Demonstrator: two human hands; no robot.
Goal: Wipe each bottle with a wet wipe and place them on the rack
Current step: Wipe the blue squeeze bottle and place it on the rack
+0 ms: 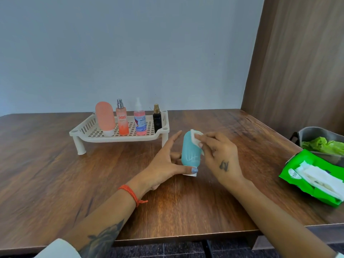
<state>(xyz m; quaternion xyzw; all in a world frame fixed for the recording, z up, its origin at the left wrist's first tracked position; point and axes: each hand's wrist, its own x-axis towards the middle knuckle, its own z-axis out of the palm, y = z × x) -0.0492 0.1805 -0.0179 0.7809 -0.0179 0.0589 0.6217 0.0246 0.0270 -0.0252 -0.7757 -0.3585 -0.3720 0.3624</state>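
Teal squeeze bottle [190, 153] standing cap-down on the wooden table [55, 164], just in front of the rack's right end, not yet on it. Left hand [167, 164] steadying it low: thumb pressed across the base near the white cap, at least one finger behind, index finger straight and off the bottle; a light pinch, not a full wrap. Right hand [217, 155] pinching a folded wet wipe [196, 135] against the upper shoulder of the bottle, fingers curled on the wipe. Main risk: narrow cap as footing plus sideways wipe force applied high up, likely to tip or skid under such a loose hold. Wet plastic probably slick, so a slip on lifting is plausible. White rack [119, 135] already carrying four: peach tube [105, 118], orange spray bottle [122, 120], pink spray bottle [140, 121], black perfume bottle [157, 120], all upright, close together. Free space mostly along the front and left; squeezing in at the right risks knocking the thin black one, domino-style. Open green wipes pack [312, 179] at the right edge, near the table lip, elbow hazard. Metal bin [320, 138] with green liner behind it.
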